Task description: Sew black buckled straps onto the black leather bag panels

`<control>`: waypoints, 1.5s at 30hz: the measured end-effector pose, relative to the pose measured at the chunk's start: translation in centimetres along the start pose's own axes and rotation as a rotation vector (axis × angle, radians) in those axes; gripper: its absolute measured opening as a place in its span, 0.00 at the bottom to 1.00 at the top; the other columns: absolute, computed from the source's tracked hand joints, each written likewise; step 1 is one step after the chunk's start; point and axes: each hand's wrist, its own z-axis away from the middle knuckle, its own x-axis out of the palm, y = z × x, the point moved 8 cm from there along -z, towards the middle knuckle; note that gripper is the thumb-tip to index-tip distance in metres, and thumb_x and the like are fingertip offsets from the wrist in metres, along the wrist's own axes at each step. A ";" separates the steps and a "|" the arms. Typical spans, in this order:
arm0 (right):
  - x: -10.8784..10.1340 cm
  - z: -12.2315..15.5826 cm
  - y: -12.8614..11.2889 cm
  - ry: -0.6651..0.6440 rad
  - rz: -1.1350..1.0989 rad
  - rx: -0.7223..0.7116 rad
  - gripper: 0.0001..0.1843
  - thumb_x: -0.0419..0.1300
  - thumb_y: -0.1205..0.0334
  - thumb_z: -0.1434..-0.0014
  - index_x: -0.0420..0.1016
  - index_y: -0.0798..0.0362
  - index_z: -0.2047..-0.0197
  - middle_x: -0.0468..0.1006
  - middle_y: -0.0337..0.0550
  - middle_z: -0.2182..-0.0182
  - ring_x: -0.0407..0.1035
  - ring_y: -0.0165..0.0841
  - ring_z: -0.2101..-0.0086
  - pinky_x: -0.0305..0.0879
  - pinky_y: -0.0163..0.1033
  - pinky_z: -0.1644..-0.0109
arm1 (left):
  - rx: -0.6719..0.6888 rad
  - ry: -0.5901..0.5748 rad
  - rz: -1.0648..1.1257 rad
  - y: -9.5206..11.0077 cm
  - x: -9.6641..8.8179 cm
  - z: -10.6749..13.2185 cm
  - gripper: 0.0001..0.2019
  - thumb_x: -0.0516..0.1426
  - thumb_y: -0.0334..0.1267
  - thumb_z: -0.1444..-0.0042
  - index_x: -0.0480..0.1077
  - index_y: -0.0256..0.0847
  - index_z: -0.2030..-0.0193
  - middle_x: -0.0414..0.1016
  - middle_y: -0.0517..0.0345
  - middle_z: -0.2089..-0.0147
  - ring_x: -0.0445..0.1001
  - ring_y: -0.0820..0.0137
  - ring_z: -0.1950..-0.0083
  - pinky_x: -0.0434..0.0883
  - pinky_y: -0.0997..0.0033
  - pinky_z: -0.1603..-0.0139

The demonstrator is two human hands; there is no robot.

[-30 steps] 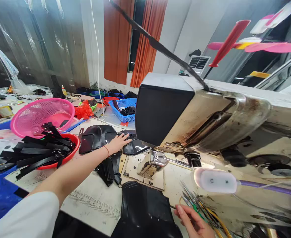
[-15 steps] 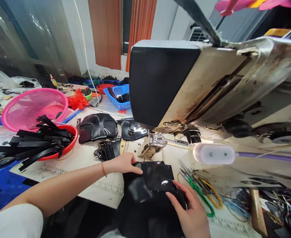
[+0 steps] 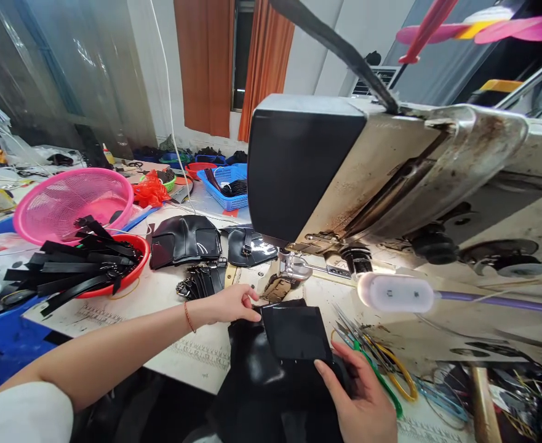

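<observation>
A glossy black leather piece drapes over the table's front edge, with a squarish black leather panel lying on its upper part. At the piece's upper left corner is my left hand, its thumb and forefinger apart and the thumb tip by the panel's edge. My right hand is closed on the right side of the leather, thumb on top; its other fingertips are partly hidden. Just beyond the panel stands the sewing machine's foot area. Scissors with green and yellow handles lie right of my right hand.
The sewing machine head overhangs the right side, with a lit lamp beneath. Left are a red basket of black straps and a pink basket. Black leather parts and buckled straps lie behind my left hand.
My left thumb and forefinger have parted at the leather's corner. The panel now lies flatter and squarer on the piece. My right hand keeps its hold; the whole view has shifted slightly.
</observation>
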 end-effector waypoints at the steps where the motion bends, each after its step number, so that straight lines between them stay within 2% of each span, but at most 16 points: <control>1: -0.1 0.0 -0.1 0.003 0.003 -0.014 0.24 0.68 0.46 0.54 0.77 0.51 0.57 0.79 0.49 0.56 0.72 0.45 0.55 0.69 0.49 0.47 | -0.026 -0.026 0.025 -0.3 0.1 -0.1 0.24 0.68 0.40 0.63 0.72 0.38 0.56 0.68 0.64 0.69 0.65 0.73 0.69 0.61 0.73 0.69; 5: -0.1 0.2 -0.5 0.002 0.008 -0.070 0.22 0.67 0.47 0.52 0.77 0.51 0.57 0.78 0.49 0.58 0.72 0.44 0.56 0.70 0.48 0.49 | -0.056 -0.062 0.143 -0.6 0.1 -0.1 0.19 0.69 0.37 0.67 0.70 0.39 0.66 0.68 0.66 0.71 0.67 0.74 0.68 0.61 0.73 0.67; 9: -0.1 0.1 0.2 -0.020 0.007 -0.063 0.23 0.68 0.47 0.52 0.76 0.50 0.56 0.77 0.50 0.55 0.71 0.45 0.53 0.67 0.50 0.46 | -0.050 -0.127 0.258 0.6 0.9 0.8 0.20 0.69 0.36 0.66 0.71 0.39 0.63 0.77 0.60 0.66 0.75 0.67 0.61 0.67 0.67 0.57; 11: -0.7 -0.4 0.7 -0.006 -0.024 -0.017 0.27 0.69 0.47 0.54 0.75 0.50 0.53 0.77 0.51 0.56 0.71 0.45 0.54 0.66 0.51 0.44 | -0.031 -0.120 0.376 1.7 1.1 1.4 0.21 0.70 0.35 0.67 0.73 0.38 0.62 0.80 0.56 0.63 0.76 0.65 0.58 0.68 0.64 0.52; 13: -1.5 -1.3 0.9 -0.001 -0.123 0.047 0.36 0.70 0.46 0.57 0.71 0.50 0.46 0.78 0.51 0.56 0.73 0.45 0.55 0.68 0.49 0.46 | 0.019 -0.091 0.469 3.3 1.0 2.1 0.21 0.70 0.34 0.66 0.75 0.37 0.61 0.80 0.53 0.61 0.77 0.63 0.56 0.68 0.61 0.49; 15: -1.5 -2.3 0.5 -0.108 -0.227 0.146 0.42 0.71 0.45 0.59 0.69 0.49 0.42 0.80 0.51 0.56 0.74 0.45 0.57 0.71 0.47 0.50 | 0.092 -0.060 0.492 5.1 0.9 3.0 0.21 0.70 0.34 0.64 0.77 0.38 0.58 0.81 0.52 0.58 0.76 0.60 0.51 0.66 0.59 0.45; 16: -1.1 -2.6 0.1 -0.212 -0.246 0.204 0.40 0.72 0.44 0.60 0.72 0.49 0.44 0.80 0.51 0.56 0.75 0.45 0.58 0.71 0.47 0.52 | 0.129 -0.043 0.493 6.1 0.8 3.4 0.21 0.69 0.34 0.63 0.77 0.39 0.57 0.81 0.51 0.56 0.74 0.59 0.47 0.65 0.59 0.43; 19: 0.4 -2.4 -1.8 -0.528 -0.179 0.377 0.26 0.71 0.41 0.59 0.82 0.52 0.62 0.83 0.50 0.63 0.75 0.48 0.59 0.69 0.49 0.50 | 0.141 -0.022 0.537 7.9 0.7 4.3 0.20 0.69 0.36 0.60 0.78 0.40 0.56 0.80 0.50 0.53 0.71 0.56 0.42 0.63 0.58 0.41; 21: 1.2 -2.0 -3.3 -0.628 -0.185 0.450 0.23 0.71 0.41 0.59 0.82 0.52 0.70 0.83 0.48 0.67 0.75 0.48 0.59 0.67 0.50 0.48 | 0.070 -0.061 0.622 8.4 1.1 4.2 0.20 0.69 0.38 0.60 0.78 0.37 0.57 0.80 0.47 0.53 0.74 0.53 0.45 0.67 0.57 0.44; 24: 2.8 -1.4 -4.7 -0.735 -0.340 0.543 0.21 0.71 0.44 0.56 0.83 0.53 0.67 0.84 0.47 0.67 0.76 0.46 0.61 0.67 0.49 0.48 | -0.006 -0.062 0.740 8.5 1.2 3.3 0.22 0.70 0.39 0.62 0.77 0.36 0.57 0.80 0.46 0.55 0.77 0.53 0.50 0.71 0.58 0.48; 28: 4.7 -1.0 -4.9 -0.830 -0.549 0.617 0.22 0.67 0.49 0.49 0.81 0.55 0.56 0.83 0.52 0.60 0.77 0.47 0.58 0.68 0.49 0.49 | -0.034 0.060 0.724 8.3 0.2 1.5 0.21 0.70 0.36 0.65 0.77 0.37 0.59 0.81 0.49 0.61 0.79 0.56 0.57 0.74 0.60 0.55; 31: 5.1 -1.3 -4.8 -0.820 -0.626 0.641 0.23 0.67 0.50 0.49 0.81 0.55 0.53 0.83 0.54 0.58 0.76 0.50 0.56 0.69 0.51 0.49 | -0.027 0.109 0.663 8.4 -0.2 0.5 0.16 0.69 0.34 0.65 0.77 0.36 0.65 0.80 0.52 0.67 0.78 0.61 0.65 0.74 0.64 0.62; 35: 4.8 -1.9 -4.6 -0.711 -0.634 0.703 0.22 0.68 0.49 0.52 0.83 0.56 0.58 0.84 0.54 0.65 0.76 0.52 0.57 0.69 0.52 0.48 | -0.060 0.121 0.647 8.8 -0.2 0.1 0.12 0.67 0.34 0.64 0.75 0.38 0.69 0.77 0.56 0.74 0.76 0.65 0.72 0.72 0.67 0.71; 37: 4.7 -2.1 -4.5 -0.672 -0.630 0.733 0.22 0.69 0.50 0.54 0.83 0.55 0.59 0.84 0.53 0.65 0.76 0.51 0.56 0.69 0.51 0.47 | -0.093 0.156 0.635 9.0 -0.4 0.1 0.11 0.67 0.34 0.64 0.74 0.39 0.70 0.76 0.59 0.77 0.74 0.67 0.74 0.71 0.68 0.73; 40: 4.4 -2.6 -4.3 -0.610 -0.660 0.731 0.23 0.70 0.51 0.56 0.83 0.54 0.58 0.84 0.53 0.62 0.76 0.52 0.54 0.67 0.51 0.45 | -0.109 0.195 0.615 9.6 -0.6 0.2 0.10 0.66 0.32 0.63 0.74 0.38 0.70 0.75 0.60 0.78 0.74 0.67 0.75 0.71 0.68 0.74; 45: 4.1 -3.3 -3.1 -0.484 -0.694 0.729 0.30 0.71 0.52 0.58 0.80 0.51 0.50 0.82 0.50 0.56 0.73 0.52 0.51 0.65 0.53 0.43 | -0.060 0.173 0.603 10.5 -0.5 0.4 0.10 0.64 0.30 0.62 0.77 0.35 0.69 0.80 0.53 0.72 0.77 0.64 0.70 0.74 0.67 0.69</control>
